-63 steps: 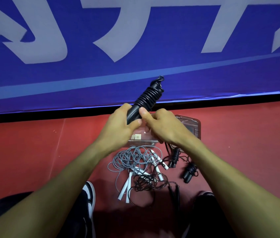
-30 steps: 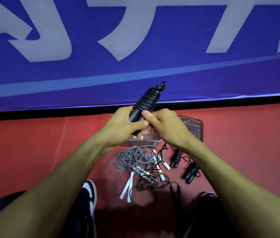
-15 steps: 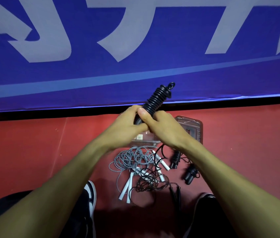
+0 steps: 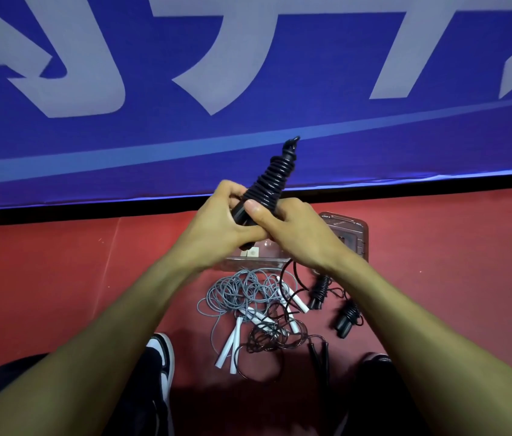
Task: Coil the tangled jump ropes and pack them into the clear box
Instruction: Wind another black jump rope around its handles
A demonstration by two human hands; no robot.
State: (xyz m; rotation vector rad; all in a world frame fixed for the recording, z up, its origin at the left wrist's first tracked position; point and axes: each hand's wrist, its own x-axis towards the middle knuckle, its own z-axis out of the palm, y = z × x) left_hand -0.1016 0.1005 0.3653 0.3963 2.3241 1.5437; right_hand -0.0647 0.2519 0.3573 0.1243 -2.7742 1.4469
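Head view: you hold 1 black jump rope [image 4: 272, 180] up in front of the blue banner [image 4: 248, 136], cord wound in tight turns around its handles. Long axis runs diagonal, tip pointing up and right, butt end down-left into your palms. Your left hand [image 4: 217, 229] wraps the lower handle, fingers curled round it. Your right hand [image 4: 292, 234] closes on the same bundle from the right, thumb pressed on the lowest coils. Both grips tight, hands touching each other.

On the red floor [image 4: 59, 272] below your wrists: the clear box [image 4: 347, 229], partly hidden behind your right hand; can't tell what's inside. Just in front of it, 1 loose grey rope tangle [image 4: 236, 289] with white handles [image 4: 229, 344], at least 4 showing. 1 loose black tangle [image 4: 276, 335] overlaps it, its 2 thin black handles [image 4: 319, 357] lying side by side, pointing toward you. Right of that, 2 wound black bundles [image 4: 319, 291], both tilted, near each other, not touching.

1 black-and-white shoe [image 4: 163, 357] at lower left.
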